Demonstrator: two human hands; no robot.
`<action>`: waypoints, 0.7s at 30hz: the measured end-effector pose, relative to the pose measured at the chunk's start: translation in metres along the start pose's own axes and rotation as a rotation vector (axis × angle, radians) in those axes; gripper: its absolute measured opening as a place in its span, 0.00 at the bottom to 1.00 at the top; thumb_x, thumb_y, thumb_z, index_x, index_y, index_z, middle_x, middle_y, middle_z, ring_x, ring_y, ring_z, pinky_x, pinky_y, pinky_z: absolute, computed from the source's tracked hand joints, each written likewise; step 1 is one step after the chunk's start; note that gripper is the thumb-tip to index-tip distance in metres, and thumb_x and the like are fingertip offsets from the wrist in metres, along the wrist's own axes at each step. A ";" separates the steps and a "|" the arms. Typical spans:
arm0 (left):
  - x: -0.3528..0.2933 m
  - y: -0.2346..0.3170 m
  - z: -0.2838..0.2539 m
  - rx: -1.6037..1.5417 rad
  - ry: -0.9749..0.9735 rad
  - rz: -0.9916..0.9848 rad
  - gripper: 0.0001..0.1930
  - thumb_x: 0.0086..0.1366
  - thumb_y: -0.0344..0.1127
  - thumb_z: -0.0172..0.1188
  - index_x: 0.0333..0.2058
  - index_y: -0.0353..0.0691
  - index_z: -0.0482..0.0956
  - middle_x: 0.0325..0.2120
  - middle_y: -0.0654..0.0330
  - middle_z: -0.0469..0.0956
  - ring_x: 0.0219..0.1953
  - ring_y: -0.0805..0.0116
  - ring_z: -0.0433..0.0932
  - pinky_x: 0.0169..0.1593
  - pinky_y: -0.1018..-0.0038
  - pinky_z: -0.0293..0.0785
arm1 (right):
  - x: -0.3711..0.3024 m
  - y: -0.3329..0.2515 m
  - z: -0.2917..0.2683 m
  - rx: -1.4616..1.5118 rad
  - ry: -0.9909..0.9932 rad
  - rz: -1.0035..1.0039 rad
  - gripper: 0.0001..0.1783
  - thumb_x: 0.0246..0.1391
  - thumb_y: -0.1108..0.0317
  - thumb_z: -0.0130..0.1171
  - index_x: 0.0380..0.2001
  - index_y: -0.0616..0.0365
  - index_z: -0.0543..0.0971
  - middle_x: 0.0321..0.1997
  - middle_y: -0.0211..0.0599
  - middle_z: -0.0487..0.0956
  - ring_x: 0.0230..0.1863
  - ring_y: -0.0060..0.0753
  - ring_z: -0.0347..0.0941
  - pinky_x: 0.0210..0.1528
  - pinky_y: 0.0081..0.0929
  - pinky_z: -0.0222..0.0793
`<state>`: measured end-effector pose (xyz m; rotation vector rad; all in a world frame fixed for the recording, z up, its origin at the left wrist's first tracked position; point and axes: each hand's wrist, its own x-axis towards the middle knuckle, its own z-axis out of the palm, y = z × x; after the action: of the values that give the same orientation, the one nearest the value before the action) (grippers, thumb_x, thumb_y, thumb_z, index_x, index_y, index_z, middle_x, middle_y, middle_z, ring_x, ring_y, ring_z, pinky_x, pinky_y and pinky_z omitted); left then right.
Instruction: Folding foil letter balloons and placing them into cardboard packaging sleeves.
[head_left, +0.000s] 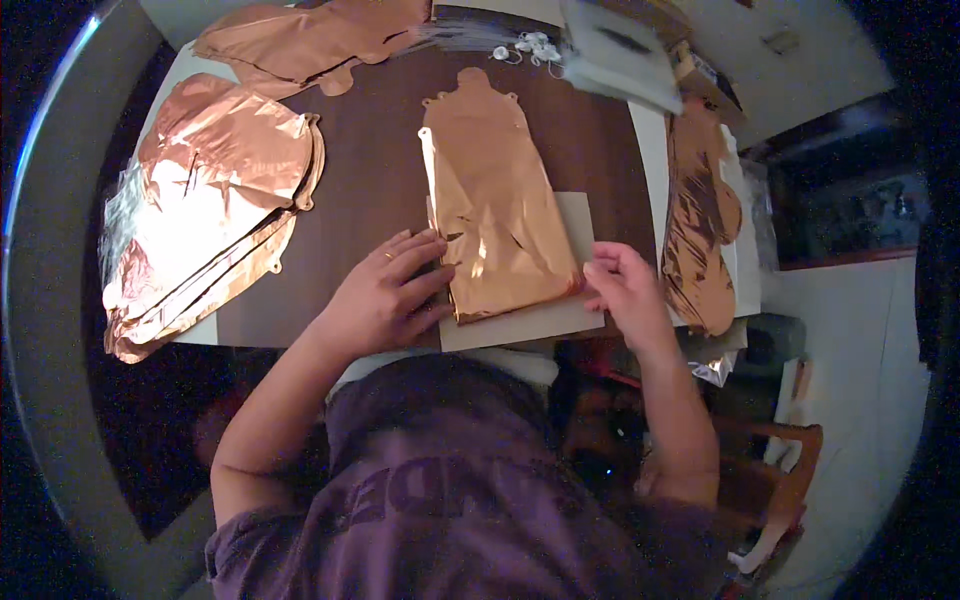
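A flat, uninflated copper foil balloon (495,205) is laid lengthwise on a dark brown table (380,150), its near end resting on a grey card sheet (520,322) at the table's front edge. The left hand (385,295) is pressed flat, fingers spread and extended, on the card and against the balloon's lower left edge; nothing is gripped by it (a ring is seen on one finger). The right hand (625,285) is held at the balloon's lower right corner, fingers partly curled, with the fingertips (598,270) at the foil and card edge; whether the edge is actually pinched cannot be told.

A stack of similar foil balloons (215,200) is piled at the left of the table, another is seen at the far edge (300,40), and one more is draped over the right side (700,225). Small white pieces (530,45) are noted beyond the balloon.
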<state>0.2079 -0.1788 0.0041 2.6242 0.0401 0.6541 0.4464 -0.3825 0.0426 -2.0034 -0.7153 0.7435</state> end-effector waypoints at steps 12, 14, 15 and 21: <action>-0.001 -0.002 -0.001 -0.059 0.000 -0.012 0.22 0.54 0.38 0.66 0.47 0.37 0.77 0.50 0.49 0.73 0.56 0.49 0.71 0.59 0.54 0.67 | 0.024 -0.026 0.014 0.212 -0.431 0.490 0.14 0.54 0.58 0.63 0.36 0.57 0.77 0.27 0.30 0.78 0.18 0.25 0.73 0.17 0.20 0.63; 0.000 0.001 -0.004 -0.055 0.005 -0.010 0.23 0.54 0.38 0.66 0.47 0.37 0.77 0.50 0.49 0.73 0.55 0.48 0.72 0.58 0.54 0.69 | 0.020 -0.019 0.015 0.211 -0.403 0.457 0.13 0.54 0.58 0.62 0.32 0.57 0.78 0.27 0.30 0.79 0.18 0.24 0.73 0.17 0.20 0.61; 0.001 0.007 -0.006 -0.136 0.053 -0.149 0.22 0.56 0.38 0.65 0.48 0.35 0.76 0.47 0.49 0.75 0.51 0.51 0.75 0.54 0.57 0.72 | 0.016 -0.023 0.014 0.230 -0.383 0.488 0.14 0.53 0.57 0.63 0.32 0.58 0.78 0.26 0.30 0.79 0.18 0.24 0.72 0.17 0.21 0.61; 0.020 0.018 -0.002 -0.820 0.127 -0.743 0.26 0.63 0.34 0.60 0.58 0.32 0.65 0.37 0.49 0.80 0.36 0.70 0.80 0.42 0.74 0.76 | 0.000 -0.010 0.007 0.399 -0.262 0.444 0.15 0.52 0.56 0.66 0.28 0.57 0.79 0.24 0.29 0.79 0.19 0.23 0.72 0.19 0.20 0.65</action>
<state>0.2234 -0.1918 0.0223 1.6004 0.6112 0.4267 0.4394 -0.3739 0.0485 -1.7226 -0.2297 1.3165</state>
